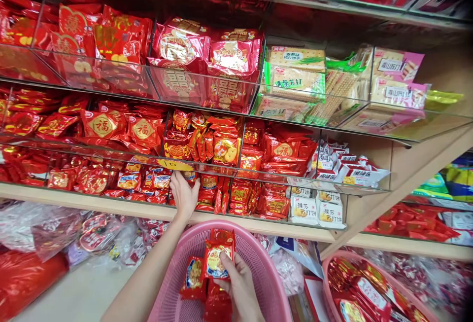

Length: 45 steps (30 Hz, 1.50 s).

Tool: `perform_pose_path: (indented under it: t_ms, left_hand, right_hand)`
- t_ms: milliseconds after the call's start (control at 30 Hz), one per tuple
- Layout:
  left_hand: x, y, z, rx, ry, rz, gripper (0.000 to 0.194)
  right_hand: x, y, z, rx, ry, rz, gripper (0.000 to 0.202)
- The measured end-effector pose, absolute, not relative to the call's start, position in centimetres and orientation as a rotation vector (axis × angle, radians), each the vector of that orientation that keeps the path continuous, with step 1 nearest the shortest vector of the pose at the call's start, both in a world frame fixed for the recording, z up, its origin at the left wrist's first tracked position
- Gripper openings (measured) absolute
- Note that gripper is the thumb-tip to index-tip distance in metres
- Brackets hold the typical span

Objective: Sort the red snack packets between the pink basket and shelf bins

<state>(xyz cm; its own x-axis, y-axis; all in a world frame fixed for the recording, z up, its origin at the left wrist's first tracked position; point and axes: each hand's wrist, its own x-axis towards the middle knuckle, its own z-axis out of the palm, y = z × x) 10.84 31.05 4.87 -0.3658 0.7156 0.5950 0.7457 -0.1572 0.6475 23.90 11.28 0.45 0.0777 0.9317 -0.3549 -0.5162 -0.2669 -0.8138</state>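
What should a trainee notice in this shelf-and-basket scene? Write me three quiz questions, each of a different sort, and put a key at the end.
1. True or false: the left hand is down inside the central round pink mesh plastic basket.

2. What does the right hand hold?
A) a clear glass bottle
B) a small shiny red plastic packet
C) a metal spoon

3. Fill in the blank: the square printed biscuit packets at the right end of the pale wooden-edged shelf are mainly ____ in colour.

Key
1. False: it is up at the shelf, by the elongated yellow tag.
2. B
3. white
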Motion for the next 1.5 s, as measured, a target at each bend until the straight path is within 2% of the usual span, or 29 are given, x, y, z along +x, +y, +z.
perform_pose_path:
  t_ms: [233, 467, 633, 833, 1000, 1233, 1300, 1367, 1433, 1500]
  left_hand:
    - [11.0, 23.4, 3.0, -1.926, -1.976, -1.814, 0.075]
    - [12.3, 14.3, 2.9, -2.070, -2.065, -1.965, 0.072]
    - [12.6, 12.5, 2.3, -2.141, -2.089, -1.871, 0.075]
    - [13.9, 11.4, 1.3, -2.320, -2.054, -1.581, 0.081]
    - [14.2, 11.0, 0.8, -2.350, -2.034, -1.467, 0.084]
    - [13.9, 10.6, 0.5, -2.437, -2.076, -1.479, 0.079]
    - [13.8, 10.5, 0.6, -2.424, -2.149, -1.601, 0.080]
    - [13.6, 10.6, 0.8, -2.309, -2.287, -1.891, 0.082]
    - [13.3, 11.0, 1.2, -2.054, -2.498, -2.353, 0.081]
    - [13.1, 11.4, 1.7, -1.774, -2.726, -2.865, 0.067]
  right_hand:
    - [23.8, 11.5, 1.0, -1.067, -0.366, 1.464, 0.037]
    - [24.2, 12.5, 1.8, -0.990, -0.216, 1.429, 0.040]
    - [24.2, 12.1, 2.6, -0.818, -0.262, 1.525, 0.044]
    - [23.7, 11.6, 4.1, -0.753, -0.359, 1.627, 0.044]
    - [23.5, 11.4, 4.0, -0.823, -0.353, 1.640, 0.047]
    - [23.3, 11.2, 2.4, -0.987, -0.239, 1.553, 0.036]
    - [23.4, 11.2, 2.6, -0.972, -0.231, 1.541, 0.035]
    - [23.6, 11.1, 2.8, -0.963, -0.200, 1.532, 0.034]
    - [23.6, 11.2, 2.9, -0.943, -0.194, 1.520, 0.030]
    - [23.3, 11.2, 2.9, -0.941, -0.248, 1.499, 0.029]
